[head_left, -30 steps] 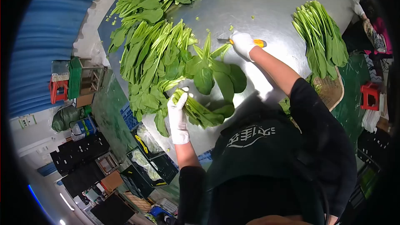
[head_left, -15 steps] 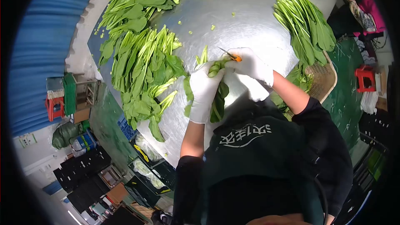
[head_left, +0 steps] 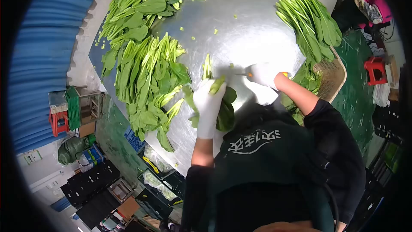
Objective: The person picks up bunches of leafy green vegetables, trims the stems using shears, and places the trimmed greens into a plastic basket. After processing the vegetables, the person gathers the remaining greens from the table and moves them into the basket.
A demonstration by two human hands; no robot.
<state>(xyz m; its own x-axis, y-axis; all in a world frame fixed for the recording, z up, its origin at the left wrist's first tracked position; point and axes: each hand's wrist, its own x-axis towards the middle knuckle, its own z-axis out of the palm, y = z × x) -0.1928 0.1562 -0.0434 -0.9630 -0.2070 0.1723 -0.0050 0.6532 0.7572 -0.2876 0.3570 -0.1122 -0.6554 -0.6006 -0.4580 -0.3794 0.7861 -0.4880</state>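
My left hand (head_left: 208,103), in a white glove, is closed around a few stalks of leafy greens (head_left: 225,114). Cut stems poke out above the fingers and dark leaves hang below them. To its right, my gloved right hand (head_left: 262,75) grips a small knife (head_left: 249,74) with an orange handle; the blade is smeared by motion and points toward the left hand, apart from the stalks. A small green piece lies or falls near the blade. Left of my left hand, a heap of leafy greens (head_left: 143,68) lies on the metal table (head_left: 244,0).
Another heap of greens (head_left: 141,10) lies farther back. At the right, a bunch (head_left: 311,23) lies with stems aligned, beside a tan basket (head_left: 332,77) holding leaves. A person (head_left: 373,6) is at the upper right. Crates (head_left: 161,180) stand below the table's left edge.
My right hand and the knife have drawn away to the right from the stalks. My left hand has dropped slightly, still holding the greens. The view has shifted a little.
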